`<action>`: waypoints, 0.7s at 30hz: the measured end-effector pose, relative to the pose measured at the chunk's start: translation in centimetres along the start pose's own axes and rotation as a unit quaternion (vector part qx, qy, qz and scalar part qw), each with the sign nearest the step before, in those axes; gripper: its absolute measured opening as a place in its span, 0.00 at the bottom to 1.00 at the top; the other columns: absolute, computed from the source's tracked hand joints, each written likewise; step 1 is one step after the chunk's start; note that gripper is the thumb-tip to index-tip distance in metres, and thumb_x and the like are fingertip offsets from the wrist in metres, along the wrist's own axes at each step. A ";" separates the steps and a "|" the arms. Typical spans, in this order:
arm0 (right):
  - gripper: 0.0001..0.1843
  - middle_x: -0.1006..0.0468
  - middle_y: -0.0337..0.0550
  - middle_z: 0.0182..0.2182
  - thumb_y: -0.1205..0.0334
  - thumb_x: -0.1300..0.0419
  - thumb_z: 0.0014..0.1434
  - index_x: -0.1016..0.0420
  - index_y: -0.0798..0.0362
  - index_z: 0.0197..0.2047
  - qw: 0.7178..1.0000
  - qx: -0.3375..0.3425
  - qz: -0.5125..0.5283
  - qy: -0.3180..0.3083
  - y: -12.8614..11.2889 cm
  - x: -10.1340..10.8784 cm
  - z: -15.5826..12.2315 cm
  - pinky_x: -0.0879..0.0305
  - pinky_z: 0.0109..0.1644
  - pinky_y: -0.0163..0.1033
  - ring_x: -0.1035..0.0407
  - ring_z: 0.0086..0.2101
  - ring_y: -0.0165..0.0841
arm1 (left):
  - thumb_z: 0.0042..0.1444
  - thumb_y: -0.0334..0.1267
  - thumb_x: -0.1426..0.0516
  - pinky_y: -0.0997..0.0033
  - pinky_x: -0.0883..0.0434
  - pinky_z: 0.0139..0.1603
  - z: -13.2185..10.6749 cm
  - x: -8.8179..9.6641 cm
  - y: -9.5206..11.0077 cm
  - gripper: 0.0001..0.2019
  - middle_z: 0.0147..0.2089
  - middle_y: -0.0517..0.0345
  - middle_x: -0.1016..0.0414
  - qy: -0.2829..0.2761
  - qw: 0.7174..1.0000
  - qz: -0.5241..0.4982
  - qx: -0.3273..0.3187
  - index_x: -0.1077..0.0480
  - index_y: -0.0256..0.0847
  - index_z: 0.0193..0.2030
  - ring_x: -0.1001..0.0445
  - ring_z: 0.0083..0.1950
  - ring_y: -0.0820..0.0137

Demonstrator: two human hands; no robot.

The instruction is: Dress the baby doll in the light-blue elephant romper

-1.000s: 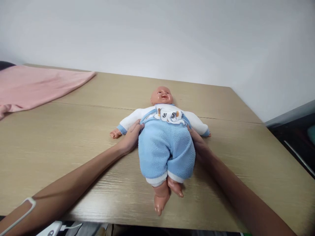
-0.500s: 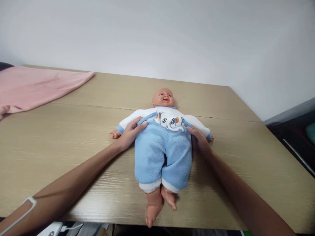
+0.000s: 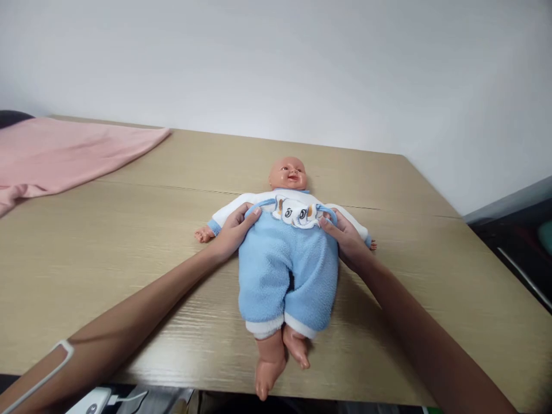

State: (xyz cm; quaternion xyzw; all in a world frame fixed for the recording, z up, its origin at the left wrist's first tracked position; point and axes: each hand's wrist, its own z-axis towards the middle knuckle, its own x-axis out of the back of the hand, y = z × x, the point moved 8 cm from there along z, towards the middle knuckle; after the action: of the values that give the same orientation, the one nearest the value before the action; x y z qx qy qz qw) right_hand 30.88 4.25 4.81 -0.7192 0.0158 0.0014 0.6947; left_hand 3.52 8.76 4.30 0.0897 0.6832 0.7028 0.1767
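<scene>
A baby doll [image 3: 288,172] lies on its back on the wooden table, feet towards me. It wears a white long-sleeved top with blue cuffs and light blue fleece overalls [image 3: 288,259] with an embroidered animal face on the bib. My left hand [image 3: 237,227] grips the overalls' edge at the waist, thumb on top, by the blue strap. On the other side, my right hand [image 3: 347,236] pinches the bib edge and strap, thumb on the front and fingers behind. The fingertips of both hands are partly hidden. The doll's bare feet point at the table's front edge.
A pink cloth [image 3: 77,152] is spread at the table's [image 3: 129,241] back left, near a dark object [image 3: 12,118]. A white wall stands behind. Below the front edge are a white device [image 3: 92,401] and a cable. Dark furniture [image 3: 513,241] stands at the right.
My right hand has moved up and inward along the overalls, its thumb now on the bib edge. My left hand keeps its place on the waist. The view has shifted slightly.
</scene>
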 end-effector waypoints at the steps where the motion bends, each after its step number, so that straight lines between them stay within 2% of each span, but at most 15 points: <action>1: 0.26 0.14 0.38 0.45 0.35 0.21 0.59 0.19 0.42 0.48 0.999 -0.010 -0.030 -0.009 0.3 0.4 0.1 0.24 0.65 0.49 0.20 0.49 0.43 | 0.70 0.66 0.36 0.67 0.35 0.41 0.0 0.0 -0.1 0.24 0.39 0.62 0.32 -0.008 1.000 0.030 0.004 0.28 0.44 0.49 0.36 0.38 0.67; 5: 0.34 0.11 0.44 0.57 0.25 0.26 0.59 0.12 0.43 0.54 0.985 -0.049 -0.144 -0.078 0.9 1.0 -0.3 0.31 0.76 0.62 0.22 0.62 0.55 | 0.76 0.59 0.45 0.60 0.34 0.51 -0.2 0.4 0.6 0.19 0.42 0.58 0.30 -0.029 0.975 0.219 -0.038 0.31 0.45 0.44 0.32 0.47 0.60; 8: 0.38 0.11 0.45 0.61 0.21 0.27 0.59 0.10 0.42 0.57 0.978 -0.068 -0.165 -0.103 0.9 1.2 -0.9 0.33 0.78 0.66 0.24 0.66 0.60 | 0.75 0.54 0.49 0.56 0.35 0.51 -0.5 0.6 0.9 0.15 0.41 0.57 0.29 -0.038 0.944 0.319 -0.079 0.34 0.46 0.44 0.31 0.46 0.57; 11: 0.37 0.11 0.45 0.61 0.24 0.25 0.58 0.09 0.43 0.57 0.976 -0.082 -0.163 -0.114 1.1 1.4 -1.1 0.30 0.77 0.65 0.24 0.67 0.60 | 0.73 0.51 0.49 0.56 0.35 0.48 -0.7 0.6 0.9 0.12 0.39 0.57 0.29 -0.041 0.928 0.352 -0.113 0.35 0.46 0.44 0.31 0.42 0.57; 14: 0.35 0.10 0.45 0.60 0.32 0.18 0.54 0.09 0.42 0.58 0.984 -0.081 -0.112 -0.111 1.5 1.7 -1.0 0.28 0.75 0.64 0.21 0.64 0.58 | 0.72 0.51 0.47 0.56 0.36 0.47 -0.7 0.9 0.9 0.12 0.37 0.57 0.31 -0.025 0.924 0.356 -0.135 0.35 0.46 0.42 0.32 0.41 0.57; 16: 0.36 0.09 0.45 0.59 0.37 0.15 0.50 0.10 0.42 0.59 0.991 -0.077 -0.054 -0.099 1.8 1.8 -1.0 0.28 0.75 0.64 0.19 0.62 0.56 | 0.72 0.53 0.45 0.57 0.37 0.46 -0.6 1.1 0.8 0.14 0.37 0.59 0.32 -0.016 0.932 0.338 -0.129 0.34 0.46 0.41 0.33 0.40 0.58; 18: 0.34 0.09 0.44 0.57 0.38 0.16 0.52 0.10 0.43 0.58 0.994 -0.075 0.011 -0.075 2.0 1.8 -1.1 0.28 0.76 0.62 0.19 0.62 0.55 | 0.73 0.55 0.43 0.59 0.36 0.47 -0.5 1.2 0.5 0.16 0.37 0.60 0.31 -0.007 0.954 0.280 -0.106 0.32 0.46 0.41 0.33 0.41 0.60; 21: 0.26 0.08 0.44 0.56 0.36 0.22 0.60 0.10 0.43 0.53 0.993 -0.067 0.094 -0.006 2.2 2.0 -1.2 0.27 0.76 0.61 0.19 0.63 0.55 | 0.73 0.59 0.40 0.62 0.31 0.52 -0.4 1.3 -0.1 0.18 0.43 0.59 0.27 0.005 0.988 0.142 -0.063 0.27 0.45 0.46 0.30 0.48 0.61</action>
State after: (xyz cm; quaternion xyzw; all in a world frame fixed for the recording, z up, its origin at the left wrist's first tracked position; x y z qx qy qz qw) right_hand 32.79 2.90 2.60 -0.7596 0.0789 0.0719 0.6416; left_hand 2.18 8.87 4.03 0.1711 0.6191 0.7626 0.0770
